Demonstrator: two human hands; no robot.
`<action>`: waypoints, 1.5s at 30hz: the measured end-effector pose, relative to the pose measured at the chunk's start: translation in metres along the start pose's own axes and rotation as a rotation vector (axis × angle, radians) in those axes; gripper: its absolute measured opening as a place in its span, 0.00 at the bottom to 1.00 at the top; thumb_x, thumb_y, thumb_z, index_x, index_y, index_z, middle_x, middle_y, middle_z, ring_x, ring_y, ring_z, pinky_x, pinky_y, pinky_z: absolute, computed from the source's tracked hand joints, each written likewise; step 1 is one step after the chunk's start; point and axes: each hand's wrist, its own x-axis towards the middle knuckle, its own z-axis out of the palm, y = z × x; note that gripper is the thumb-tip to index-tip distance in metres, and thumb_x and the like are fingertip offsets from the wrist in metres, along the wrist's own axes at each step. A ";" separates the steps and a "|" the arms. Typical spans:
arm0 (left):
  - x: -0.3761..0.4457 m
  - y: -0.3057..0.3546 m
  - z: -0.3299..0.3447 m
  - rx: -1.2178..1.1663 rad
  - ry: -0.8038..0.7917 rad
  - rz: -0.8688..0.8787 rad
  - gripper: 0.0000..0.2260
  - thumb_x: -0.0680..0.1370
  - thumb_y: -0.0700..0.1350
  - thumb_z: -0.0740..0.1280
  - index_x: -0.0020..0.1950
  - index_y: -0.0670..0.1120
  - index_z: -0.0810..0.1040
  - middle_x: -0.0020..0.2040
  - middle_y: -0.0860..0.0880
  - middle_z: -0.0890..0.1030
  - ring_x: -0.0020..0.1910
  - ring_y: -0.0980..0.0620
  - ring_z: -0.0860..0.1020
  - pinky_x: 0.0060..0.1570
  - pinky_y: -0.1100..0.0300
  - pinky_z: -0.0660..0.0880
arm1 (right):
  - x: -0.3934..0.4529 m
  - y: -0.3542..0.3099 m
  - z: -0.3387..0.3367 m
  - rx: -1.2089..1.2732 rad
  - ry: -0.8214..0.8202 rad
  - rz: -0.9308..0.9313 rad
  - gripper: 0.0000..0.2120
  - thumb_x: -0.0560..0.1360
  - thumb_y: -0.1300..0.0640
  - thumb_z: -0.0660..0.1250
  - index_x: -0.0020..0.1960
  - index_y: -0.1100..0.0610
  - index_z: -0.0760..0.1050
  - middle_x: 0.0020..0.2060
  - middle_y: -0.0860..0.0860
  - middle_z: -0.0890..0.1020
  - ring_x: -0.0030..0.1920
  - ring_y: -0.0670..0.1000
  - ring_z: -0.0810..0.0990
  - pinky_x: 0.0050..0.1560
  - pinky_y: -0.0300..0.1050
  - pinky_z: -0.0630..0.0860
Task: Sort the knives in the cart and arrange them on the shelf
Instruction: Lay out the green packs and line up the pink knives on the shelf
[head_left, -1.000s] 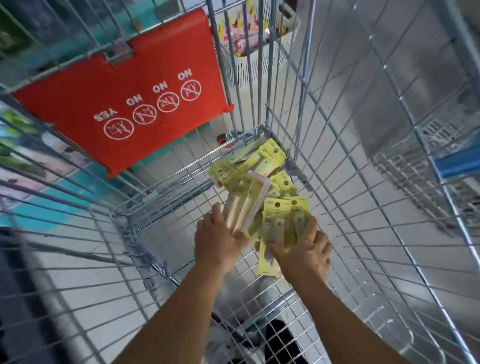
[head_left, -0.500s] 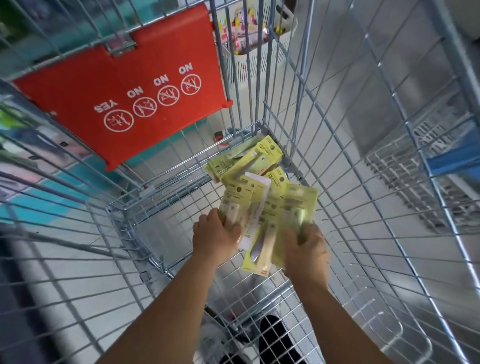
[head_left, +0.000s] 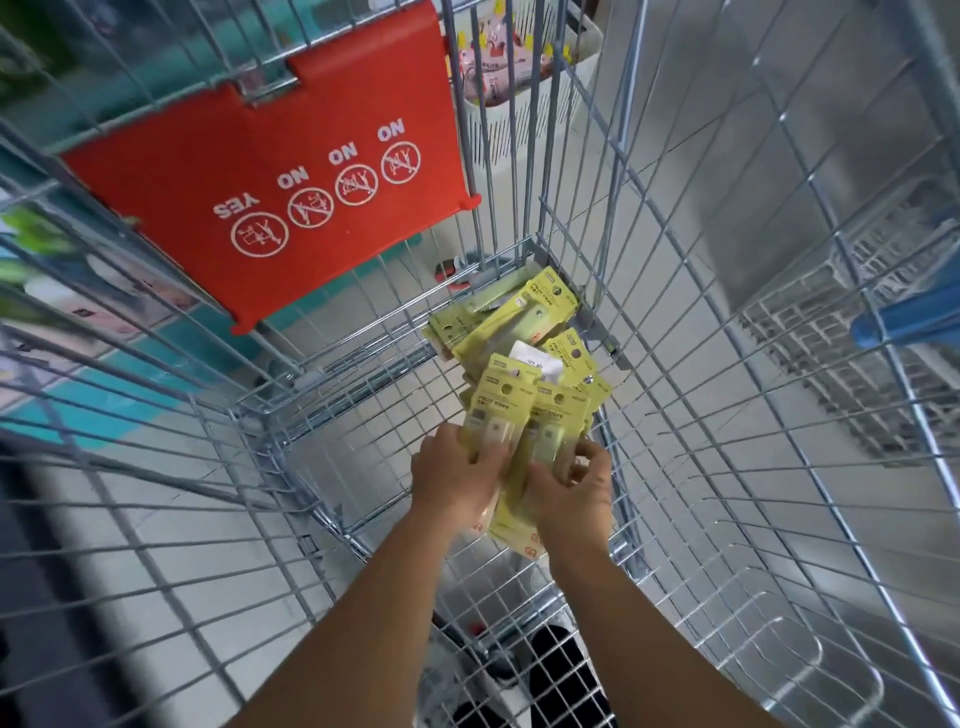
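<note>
I look down into a wire shopping cart (head_left: 701, 415). Several yellow-green carded fruit knife packs lie in its far right corner (head_left: 506, 322). My left hand (head_left: 457, 480) and my right hand (head_left: 571, 493) are side by side, both gripping a bunched stack of knife packs (head_left: 524, 415) held just above the cart floor. The fingers curl around the lower ends of the packs, hiding the blades. A white label (head_left: 535, 361) shows among the packs behind the stack.
A red plastic child-seat flap (head_left: 291, 171) with YES/NO icons hangs on the cart's far wall. A white basket with pink goods (head_left: 519, 78) stands beyond the cart. A blue-handled cart (head_left: 909, 322) is at the right. Grey floor shows through the wires.
Both hands drew together and lifted the gathered packs into one stack, nearer to me. One second ago they were spread on packs lying on the cart floor.
</note>
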 end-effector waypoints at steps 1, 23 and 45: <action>-0.004 0.001 -0.002 -0.066 -0.032 -0.032 0.14 0.76 0.57 0.65 0.52 0.48 0.70 0.46 0.48 0.77 0.43 0.49 0.78 0.36 0.57 0.74 | -0.002 -0.004 -0.001 0.013 -0.010 -0.002 0.19 0.73 0.58 0.71 0.58 0.46 0.67 0.43 0.48 0.78 0.36 0.48 0.78 0.31 0.42 0.76; -0.180 0.075 -0.132 -0.401 0.290 0.133 0.09 0.77 0.49 0.65 0.54 0.48 0.70 0.42 0.55 0.77 0.40 0.55 0.77 0.40 0.57 0.75 | -0.158 -0.131 -0.073 0.052 -0.243 -0.536 0.03 0.77 0.53 0.66 0.50 0.49 0.74 0.40 0.49 0.83 0.40 0.52 0.82 0.42 0.49 0.79; -0.461 0.049 -0.256 -0.843 1.082 0.148 0.10 0.75 0.46 0.70 0.52 0.48 0.72 0.40 0.54 0.79 0.36 0.61 0.79 0.41 0.53 0.80 | -0.418 -0.182 -0.098 0.015 -0.928 -1.152 0.15 0.76 0.58 0.67 0.61 0.46 0.69 0.47 0.43 0.80 0.42 0.38 0.80 0.42 0.35 0.75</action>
